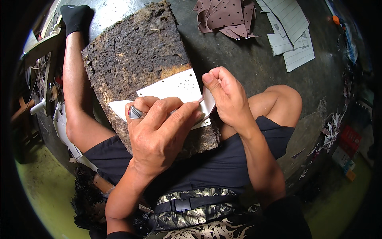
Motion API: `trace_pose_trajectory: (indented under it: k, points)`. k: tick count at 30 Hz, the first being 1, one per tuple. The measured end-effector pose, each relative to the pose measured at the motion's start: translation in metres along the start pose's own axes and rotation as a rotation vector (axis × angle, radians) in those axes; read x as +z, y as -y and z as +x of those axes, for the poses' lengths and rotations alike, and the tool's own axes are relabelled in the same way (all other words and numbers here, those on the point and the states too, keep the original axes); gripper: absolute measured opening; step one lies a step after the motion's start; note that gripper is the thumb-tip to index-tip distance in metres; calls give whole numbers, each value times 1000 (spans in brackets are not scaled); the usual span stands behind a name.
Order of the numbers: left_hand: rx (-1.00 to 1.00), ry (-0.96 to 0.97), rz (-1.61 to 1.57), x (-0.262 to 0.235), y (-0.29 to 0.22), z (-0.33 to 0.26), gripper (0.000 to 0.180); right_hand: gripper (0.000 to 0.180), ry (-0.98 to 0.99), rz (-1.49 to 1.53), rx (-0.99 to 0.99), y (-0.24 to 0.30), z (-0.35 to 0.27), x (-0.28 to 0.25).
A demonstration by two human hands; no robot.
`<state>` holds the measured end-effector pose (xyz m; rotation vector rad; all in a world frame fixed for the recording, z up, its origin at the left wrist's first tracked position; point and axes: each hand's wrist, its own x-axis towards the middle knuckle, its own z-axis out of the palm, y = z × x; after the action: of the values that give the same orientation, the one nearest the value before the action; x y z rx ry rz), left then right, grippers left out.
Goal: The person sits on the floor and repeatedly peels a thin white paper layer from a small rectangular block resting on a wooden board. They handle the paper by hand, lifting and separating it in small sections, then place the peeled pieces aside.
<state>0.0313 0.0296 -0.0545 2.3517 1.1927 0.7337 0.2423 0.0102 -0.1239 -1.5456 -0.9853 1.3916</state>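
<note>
A white sheet-like piece with small dark dots and holes (181,87) lies across a thick, rough, dark block (133,51) between my legs. My left hand (157,129), with a ring on one finger, rests over it. Its fingertips press together at the piece's right end and hide part of it. Close by, my right hand (229,99) has its fingers curled and its thumb on top, at the upper edge of a pale, pinkish-edged flap (208,104). That flap bends up beside the white piece. What exactly lies inside the right fingers is hidden.
Brown dotted cut pieces (227,18) are piled on the dark floor beyond the block. Lined paper pieces (292,34) lie to their right. White scraps (333,129) and a red packet (350,140) are at far right. A wooden frame (43,47) stands at left.
</note>
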Motion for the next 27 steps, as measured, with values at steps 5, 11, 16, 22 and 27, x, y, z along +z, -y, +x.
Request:
trace_pose_trajectory:
  k: [5,11,16,22,27]
  points:
    - [17,-6,-7,0,2,1,30,34,-40,-95,-7,-1,6,-1]
    - [27,31,-5,-5,5,3,31,31,-64,-266,-66,0,14,-4]
    - [-3,69,4,-8,4,4,29,29,-13,-333,-109,1,23,-11]
    - [24,92,-8,-11,10,6,29,28,12,-415,-196,-1,31,-16]
    - [54,91,4,-11,11,8,29,27,27,-439,-248,1,37,-18]
